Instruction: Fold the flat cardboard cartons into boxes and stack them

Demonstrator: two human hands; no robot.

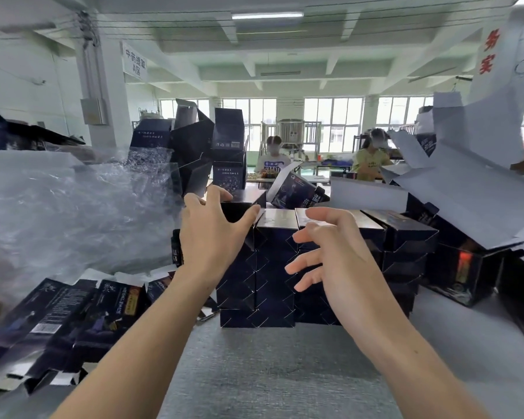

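A stack of folded dark blue boxes [274, 276] stands in the middle of the grey table [270, 373], several columns wide. On its left column lies the top box [248, 197]. My left hand [206, 237] grips that box, fingers over its far edge and thumb on its near right corner. My right hand [336, 249] hovers just in front of the stack's middle, fingers spread and holding nothing. Flat dark cartons [73, 322] lie fanned out at the lower left.
Crumpled clear plastic wrap [73, 207] fills the left side. Opened boxes with raised white flaps [466, 189] crowd the right. More upright dark boxes [228, 152] stand behind the stack. Two people [273, 158] sit at far tables.
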